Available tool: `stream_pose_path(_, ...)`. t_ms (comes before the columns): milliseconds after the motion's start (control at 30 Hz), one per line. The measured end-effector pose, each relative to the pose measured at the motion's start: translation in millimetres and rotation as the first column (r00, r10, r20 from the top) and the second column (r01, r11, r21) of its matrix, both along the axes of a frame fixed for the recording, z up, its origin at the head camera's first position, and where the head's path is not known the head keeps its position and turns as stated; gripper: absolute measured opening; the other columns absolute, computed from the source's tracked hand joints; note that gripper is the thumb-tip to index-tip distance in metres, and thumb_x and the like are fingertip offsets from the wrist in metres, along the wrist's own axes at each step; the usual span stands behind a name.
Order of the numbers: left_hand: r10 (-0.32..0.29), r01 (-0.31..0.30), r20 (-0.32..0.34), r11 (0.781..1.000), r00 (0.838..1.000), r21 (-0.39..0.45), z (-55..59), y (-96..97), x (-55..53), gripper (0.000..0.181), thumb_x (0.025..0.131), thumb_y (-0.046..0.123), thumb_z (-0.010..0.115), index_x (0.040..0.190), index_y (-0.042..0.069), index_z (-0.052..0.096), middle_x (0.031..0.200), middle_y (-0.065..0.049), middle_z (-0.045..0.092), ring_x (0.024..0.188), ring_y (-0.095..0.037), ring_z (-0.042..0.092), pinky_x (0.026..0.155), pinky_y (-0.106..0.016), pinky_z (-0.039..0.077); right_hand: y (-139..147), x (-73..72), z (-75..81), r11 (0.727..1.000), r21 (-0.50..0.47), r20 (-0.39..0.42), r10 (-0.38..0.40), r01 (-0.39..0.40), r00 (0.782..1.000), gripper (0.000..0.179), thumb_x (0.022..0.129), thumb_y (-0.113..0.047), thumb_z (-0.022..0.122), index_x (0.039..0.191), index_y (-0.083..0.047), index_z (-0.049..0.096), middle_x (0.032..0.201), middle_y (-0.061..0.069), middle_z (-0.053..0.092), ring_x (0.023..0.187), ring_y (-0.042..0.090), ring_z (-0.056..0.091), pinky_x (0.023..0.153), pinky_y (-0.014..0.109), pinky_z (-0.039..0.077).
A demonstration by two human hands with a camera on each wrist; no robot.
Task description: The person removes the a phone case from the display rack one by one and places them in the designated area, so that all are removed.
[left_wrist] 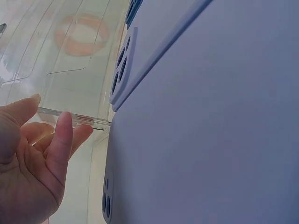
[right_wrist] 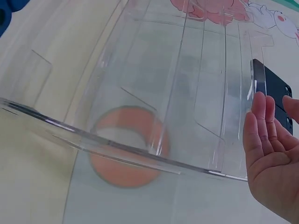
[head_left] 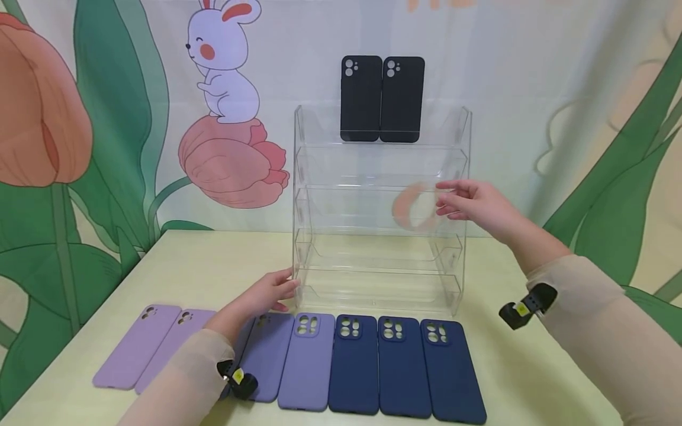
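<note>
A clear acrylic display rack [head_left: 378, 269] with several tiers stands upright on the table. My left hand [head_left: 270, 290] is at its lower left side; in the left wrist view, the thumb and fingers [left_wrist: 63, 140] pinch the side panel [left_wrist: 77, 117] from both faces. By the rack's right side, at mid-height, my right hand [head_left: 469, 201] holds nothing, its fingers loosely extended toward the rack. Two black phone cases, a left one [head_left: 361, 100] and a right one [head_left: 403, 100], stand side by side in the top tier.
Phone cases lie in a row before the rack: several purple ones [head_left: 307, 373] on the left, partly hidden by my left arm, and navy ones [head_left: 354, 373] on the right. A printed backdrop [head_left: 229, 83] hangs behind the pale yellow table [head_left: 527, 361].
</note>
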State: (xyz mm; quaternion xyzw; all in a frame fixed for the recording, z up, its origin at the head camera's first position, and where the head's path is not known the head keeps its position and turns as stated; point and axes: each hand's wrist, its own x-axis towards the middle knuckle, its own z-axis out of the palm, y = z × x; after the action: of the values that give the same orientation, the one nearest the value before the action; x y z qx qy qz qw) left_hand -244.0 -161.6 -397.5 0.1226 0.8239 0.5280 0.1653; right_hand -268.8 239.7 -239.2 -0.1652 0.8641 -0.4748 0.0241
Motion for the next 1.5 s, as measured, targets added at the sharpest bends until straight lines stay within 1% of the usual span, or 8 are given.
stream_pose_path(167,-0.004,0.004,-0.004,1.000,1.000,-0.009,0.8,-2.0,1.8,0.056,0.101,0.022,0.041,0.148,0.003,0.018,0.144,-0.025,0.031,0.124,-0.039,0.042,0.076,-0.039,0.052,-9,-10.3,6.5,1.000,0.002,-0.004,0.002,-0.002,1.000,0.049,0.097,-0.029,0.052,0.135,0.000,0.042,0.117,0.019,0.058,0.097,0.013,0.063,0.083,0.026,0.049)
stream_pose_path(400,0.012,-0.012,0.009,1.000,1.000,-0.008,-0.1,-6.2,3.2,0.056,0.101,0.021,0.042,0.148,0.004,0.019,0.144,-0.025,0.032,0.124,-0.038,0.043,0.075,-0.038,0.052,-19,-26.8,20.3,1.000,0.001,-0.024,-0.021,0.021,0.999,0.044,0.098,-0.025,0.050,0.134,0.000,0.044,0.121,0.021,0.057,0.095,0.010,0.063,0.088,0.031,0.048)
stream_pose_path(633,0.009,-0.009,-0.004,1.000,1.000,-0.011,1.4,-6.9,1.4,0.056,0.101,0.023,0.042,0.148,0.004,0.019,0.143,-0.025,0.033,0.123,-0.038,0.044,0.074,-0.037,0.053,-29,-43.1,43.0,0.998,0.004,-0.044,-0.065,0.065,0.997,0.048,0.098,-0.026,0.048,0.136,0.002,0.041,0.128,0.023,0.052,0.104,0.018,0.060,0.094,0.034,0.044)
stream_pose_path(833,0.012,-0.012,-0.011,1.000,1.000,-0.013,-0.1,-5.7,-0.1,0.054,0.101,0.023,0.043,0.148,0.004,0.022,0.142,-0.024,0.035,0.122,-0.038,0.045,0.073,-0.037,0.053,-39,-56.0,57.8,0.993,-0.023,-0.052,-0.114,0.113,0.992,0.055,0.097,-0.029,0.049,0.143,-0.004,0.033,0.132,0.019,0.050,0.114,0.025,0.053,0.099,0.037,0.039)
stream_pose_path(1033,0.019,-0.019,0.001,1.000,1.000,-0.002,-1.0,-4.7,0.0,0.053,0.101,0.020,0.043,0.148,0.005,0.023,0.141,-0.023,0.039,0.122,-0.037,0.046,0.072,-0.038,0.053,-49,-68.5,70.6,0.987,-0.042,-0.079,-0.160,0.157,0.984,0.055,0.098,-0.028,0.047,0.145,-0.008,0.030,0.137,0.017,0.045,0.121,0.026,0.048,0.101,0.035,0.036)
stream_pose_path(1200,0.027,-0.027,-0.006,1.000,1.000,-0.002,-1.3,-2.7,-0.2,0.055,0.100,0.022,0.044,0.148,0.005,0.023,0.141,-0.023,0.039,0.122,-0.037,0.046,0.073,-0.037,0.053,-54,-80.3,79.0,0.976,-0.099,-0.101,-0.201,0.191,0.974,0.050,0.100,-0.023,0.040,0.146,-0.006,0.029,0.143,0.015,0.039,0.126,0.024,0.043,0.102,0.033,0.036)
stream_pose_path(1333,0.018,-0.018,0.017,1.000,1.000,-0.006,-3.3,-0.3,0.9,0.056,0.100,0.023,0.044,0.148,0.006,0.022,0.141,-0.023,0.038,0.122,-0.036,0.045,0.072,-0.036,0.053,-55,-85.7,80.6,0.971,-0.078,-0.122,-0.236,0.227,0.964,0.049,0.101,-0.019,0.035,0.146,-0.005,0.026,0.146,0.015,0.034,0.129,0.025,0.040,0.102,0.032,0.035)
stream_pose_path(1500,0.027,-0.027,0.002,1.000,1.000,-0.001,-2.1,1.2,1.0,0.057,0.099,0.025,0.046,0.148,0.007,0.023,0.140,-0.023,0.039,0.121,-0.036,0.046,0.071,-0.037,0.053,-60,-91.2,84.5,0.962,-0.040,-0.150,-0.272,0.270,0.950,0.049,0.101,-0.019,0.034,0.147,-0.006,0.025,0.147,0.015,0.033,0.129,0.026,0.040,0.103,0.033,0.034)
